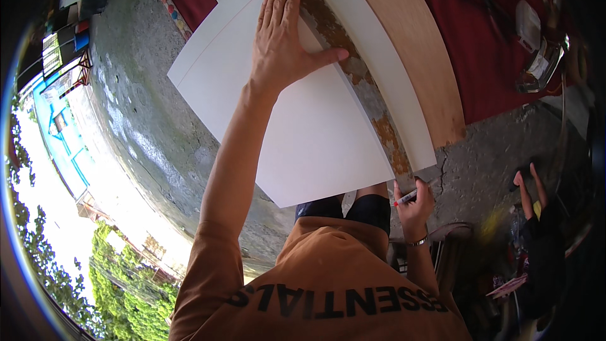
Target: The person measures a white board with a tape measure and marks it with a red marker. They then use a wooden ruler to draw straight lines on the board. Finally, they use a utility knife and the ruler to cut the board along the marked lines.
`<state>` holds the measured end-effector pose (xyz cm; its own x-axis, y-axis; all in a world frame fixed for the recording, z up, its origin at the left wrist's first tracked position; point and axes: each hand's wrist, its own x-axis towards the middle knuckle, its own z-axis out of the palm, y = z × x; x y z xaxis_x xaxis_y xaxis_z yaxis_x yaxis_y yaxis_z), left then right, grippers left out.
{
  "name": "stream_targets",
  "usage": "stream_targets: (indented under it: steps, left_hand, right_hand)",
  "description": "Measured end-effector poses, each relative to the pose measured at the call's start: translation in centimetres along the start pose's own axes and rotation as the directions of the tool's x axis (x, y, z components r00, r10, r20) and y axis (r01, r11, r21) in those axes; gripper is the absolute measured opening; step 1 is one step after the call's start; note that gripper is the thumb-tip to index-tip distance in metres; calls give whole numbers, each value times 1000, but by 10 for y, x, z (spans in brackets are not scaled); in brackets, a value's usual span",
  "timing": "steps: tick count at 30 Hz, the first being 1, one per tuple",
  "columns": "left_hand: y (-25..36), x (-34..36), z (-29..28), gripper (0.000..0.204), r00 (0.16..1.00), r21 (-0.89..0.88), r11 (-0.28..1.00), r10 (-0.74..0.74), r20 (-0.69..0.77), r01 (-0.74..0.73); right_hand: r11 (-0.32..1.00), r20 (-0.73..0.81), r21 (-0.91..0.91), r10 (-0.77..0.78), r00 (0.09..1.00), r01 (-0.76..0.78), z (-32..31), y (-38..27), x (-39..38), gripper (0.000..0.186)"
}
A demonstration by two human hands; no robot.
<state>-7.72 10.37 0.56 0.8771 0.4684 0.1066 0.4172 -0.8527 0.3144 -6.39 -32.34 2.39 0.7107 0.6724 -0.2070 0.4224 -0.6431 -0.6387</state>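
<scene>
A large white board (315,139) lies in front of me, with a faint red line along its far left side. Across its right part runs a long flat strip (372,104), grey with rusty brown patches. My left hand (278,38) presses flat at the far end, fingers stretched and together, thumb spread out onto the strip. At the strip's near end, my right hand (415,207) is closed around a white marker pen (407,198) with a red end. One finger of that hand reaches up beside the strip. The pen's tip is too small to make out.
Right of the white board lies a light brown wooden board (423,57) on a dark red cloth (467,38). A clear plastic box (529,25) and a tape dispenser (543,66) sit at the far right. Another person's legs (529,192) show at right, on the concrete floor (480,151).
</scene>
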Motion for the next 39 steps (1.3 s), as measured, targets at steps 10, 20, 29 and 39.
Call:
stream_targets:
  steps: [10, 20, 29, 39]
  left_hand:
    - [3, 1, -1, 125, 998, -71, 995, 63, -26, -65]
    - [0, 0, 3, 130, 999, -45, 998, 53, -12, -54]
    - [-3, 0, 5, 131, 997, -40, 996, 73, -37, -74]
    - [-2, 1, 7, 132, 993, -31, 994, 102, -62, -104]
  right_hand:
    - [997, 13, 11, -79, 997, 79, -2, 0, 17, 50]
    - [994, -12, 82, -72, 997, 72, -1, 5, 12, 50]
    - [991, -9, 112, -70, 997, 71, -5, 4, 17, 53]
    - [985, 45, 166, -49, 998, 41, -7, 8, 18, 49]
